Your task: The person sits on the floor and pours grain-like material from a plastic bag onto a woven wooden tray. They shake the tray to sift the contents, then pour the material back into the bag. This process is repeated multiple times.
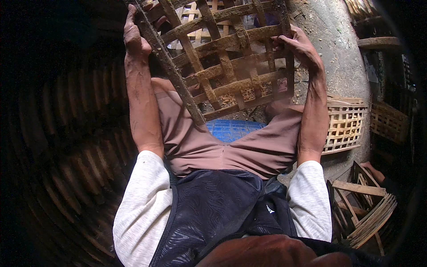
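Between my raised hands is a tilted open-weave bamboo lattice (pixel 230 63), part of a basket or tray, its strips caked with brownish dirt. My left hand (pixel 136 38) grips its thick left edge, with some fingers showing behind the slats. At the opposite side, my right hand (pixel 298 43) has its fingers curled around the right rim. The lattice's lower corner comes down close to my thigh, and its top runs out of view. Through its gaps I see a paler woven bamboo piece (pixel 196 25) behind it.
I sit with knees apart over a blue plastic surface (pixel 233 130). Crumbly debris (pixel 250 93) lies on the floor. A pale woven basket (pixel 345 126) stands to the right. Bamboo frames (pixel 360 192) lie lower right, near another person's hand (pixel 373 171). Dark slatted bamboo (pixel 90 157) fills the left.
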